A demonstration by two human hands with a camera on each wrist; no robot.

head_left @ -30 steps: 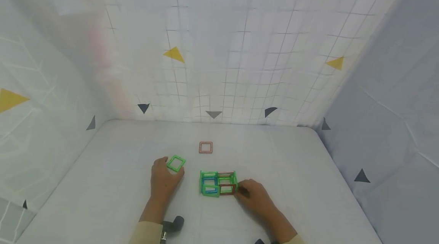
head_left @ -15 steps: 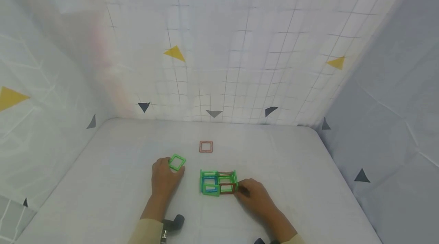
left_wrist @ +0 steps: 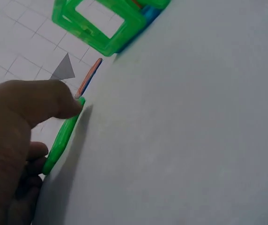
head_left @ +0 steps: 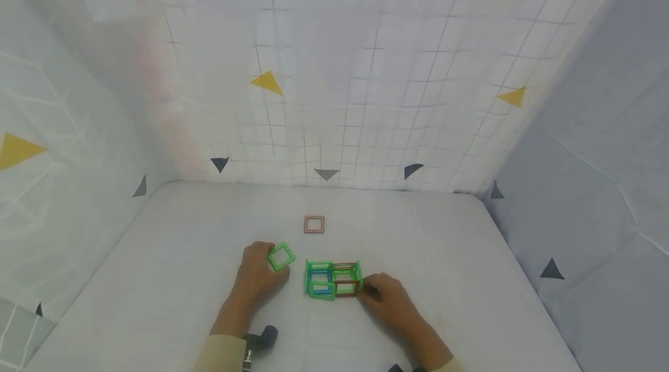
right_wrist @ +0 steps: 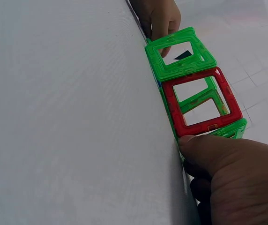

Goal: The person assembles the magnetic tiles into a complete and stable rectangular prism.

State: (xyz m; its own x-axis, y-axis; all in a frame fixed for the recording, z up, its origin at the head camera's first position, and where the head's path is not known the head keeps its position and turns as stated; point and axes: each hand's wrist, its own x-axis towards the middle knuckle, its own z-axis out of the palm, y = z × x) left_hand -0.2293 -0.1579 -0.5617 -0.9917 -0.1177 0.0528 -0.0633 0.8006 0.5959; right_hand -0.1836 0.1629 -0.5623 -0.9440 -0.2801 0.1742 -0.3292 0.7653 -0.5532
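Observation:
My left hand (head_left: 258, 270) holds a green square magnetic tile (left_wrist: 66, 136) between thumb and fingers. In the left wrist view that tile appears edge-on, tilted just off the white surface. To its right stands a two-cell frame of magnetic tiles (head_left: 333, 291), made of green, red and blue squares, open on top. My right hand (head_left: 387, 299) grips the frame's right end, the thumb at the lower corner of its red front tile (right_wrist: 171, 110). Most of the right fingers are hidden behind the thumb and palm. A gap separates the held tile from the frame.
A loose red square tile (head_left: 314, 231) lies flat farther back, beyond the frame. The white table (head_left: 444, 244) is enclosed by pale sheet walls with grid lines and yellow and dark triangles. A dark wrist mount (head_left: 263, 338) sits at the left cuff.
My left hand has moved slightly right, bringing the green tile nearer the frame and a bit closer to me. The right hand and the frame have stayed put.

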